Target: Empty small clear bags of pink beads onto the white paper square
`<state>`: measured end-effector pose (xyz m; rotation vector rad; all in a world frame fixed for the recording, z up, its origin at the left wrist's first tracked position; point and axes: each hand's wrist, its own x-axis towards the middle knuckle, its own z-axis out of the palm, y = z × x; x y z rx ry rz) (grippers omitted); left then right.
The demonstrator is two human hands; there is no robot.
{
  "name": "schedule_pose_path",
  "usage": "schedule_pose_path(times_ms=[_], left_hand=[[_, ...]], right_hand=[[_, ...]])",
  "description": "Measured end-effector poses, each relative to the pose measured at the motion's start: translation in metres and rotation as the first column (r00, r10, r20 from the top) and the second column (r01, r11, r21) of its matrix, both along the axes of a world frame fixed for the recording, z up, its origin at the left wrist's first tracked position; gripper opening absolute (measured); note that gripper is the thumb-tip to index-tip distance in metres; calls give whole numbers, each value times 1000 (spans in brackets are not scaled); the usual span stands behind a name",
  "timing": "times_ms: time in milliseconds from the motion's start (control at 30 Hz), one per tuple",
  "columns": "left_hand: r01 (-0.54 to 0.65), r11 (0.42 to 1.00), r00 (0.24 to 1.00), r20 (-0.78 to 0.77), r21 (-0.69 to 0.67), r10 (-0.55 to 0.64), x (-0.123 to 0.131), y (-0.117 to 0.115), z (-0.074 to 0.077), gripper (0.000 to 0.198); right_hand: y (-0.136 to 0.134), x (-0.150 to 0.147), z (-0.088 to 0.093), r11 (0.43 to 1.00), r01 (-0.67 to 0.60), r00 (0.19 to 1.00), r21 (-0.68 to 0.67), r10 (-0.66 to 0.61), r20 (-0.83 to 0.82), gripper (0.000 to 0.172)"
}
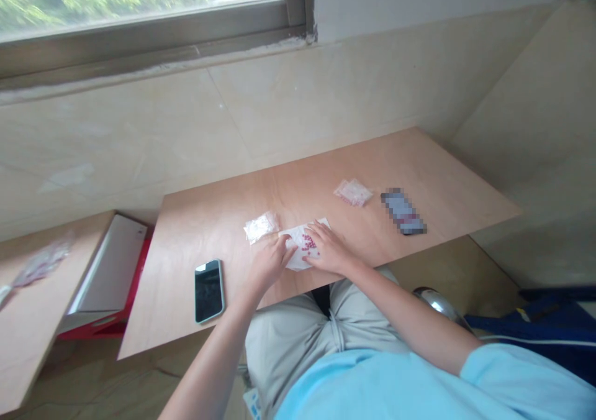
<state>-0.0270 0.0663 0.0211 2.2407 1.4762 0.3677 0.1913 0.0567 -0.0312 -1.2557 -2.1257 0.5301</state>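
Note:
A white sheet of paper [298, 262] lies near the front edge of the wooden table, with several small red beads [308, 244] gathered on it. My left hand [270, 260] rests at the sheet's left edge, thumb and forefinger apart; its other fingers are partly hidden. From the right, my right hand [329, 250] lies over the sheet with its fingers spread around the beads. Just beyond my left hand is a small stack of clear plastic bags [261, 227]. Farther back to the right are clear bags with red beads inside [354, 192].
A dark-screened phone [209, 291] lies left of my left arm on the table [279, 190]. Another phone [403, 211], pixelated, is at the right. A second table [28, 345] to the left bears plastic bags [44, 261]. A tiled wall [186, 134] borders the back.

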Motion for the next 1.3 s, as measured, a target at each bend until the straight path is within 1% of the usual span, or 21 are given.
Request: schedule_pose_path(times_ms=[67,133,200,300,400,533,667,733,800,867,900,933,967,1000,1033,1100,1167,1200,1233,1300], left_hand=[[99,992,984,-157,81,-86,2,7,1,37],[180,976,953,-267,121,-142,4,13,2,36],[236,964,924,-337,125,-183,6,19,3,37],[290,952,883,-409,92,-229,7,26,3,39],[311,949,859,-442,53,-257,9,31,3,37],[303,953,870,-416,27,-265,15,33,7,36],[299,954,868,-421,22,-263,22,30,11,36],[288,957,890,-376,26,-258,22,30,13,37],[248,969,934,-269,14,-235,18,32,14,39],[168,985,980,-97,-48,-171,11,34,15,44],[119,988,993,15,-103,-118,7,35,15,46],[74,982,989,139,-175,-50,3,36,15,47],[39,965,964,264,-259,32,-1,35,13,49],[16,937,915,383,-349,127,-5,33,11,50],[7,900,844,486,-437,229,-7,31,9,51],[33,805,658,619,-592,428,-10,24,2,54],[108,716,472,670,-689,573,-10,16,-4,56],[153,684,399,678,-713,618,-10,13,-8,56],[193,661,344,681,-725,646,-9,10,-10,55],[234,639,283,680,-733,677,-10,7,-13,54]], right_hand=[[3,-4,-5,1000,-5,999,-13,5,47,83],[4,-6,-10,1000,6,996,-18,-4,86,84],[4,-8,-13,1000,14,992,-15,-12,123,80],[4,-9,-15,1000,13,986,-8,-11,166,75],[3,-10,-15,1000,8,982,-7,-7,189,73],[4,-10,-18,1000,8,981,-18,-4,195,71],[4,-10,-19,1000,5,982,-31,1,188,72],[4,-11,-20,999,7,983,-32,-1,185,74],[4,-10,-19,999,13,984,-33,-6,181,76],[5,-9,-18,999,13,985,-32,-7,174,80],[5,-8,-17,999,11,986,-30,-5,170,83],[5,-8,-17,1000,8,987,-28,-4,163,85],[5,-7,-16,1000,8,988,-27,-4,156,87],[5,-6,-16,1000,9,989,-27,-5,147,88],[4,-6,-16,1000,11,990,-28,-7,137,89],[5,-5,-17,1000,14,992,-26,-10,122,90],[5,-6,-19,1000,11,994,-19,-9,111,90],[5,-6,-20,1000,9,994,-15,-7,107,90],[5,-6,-20,1000,8,995,-11,-7,104,90],[5,-6,-21,1000,8,995,-7,-7,101,90]])
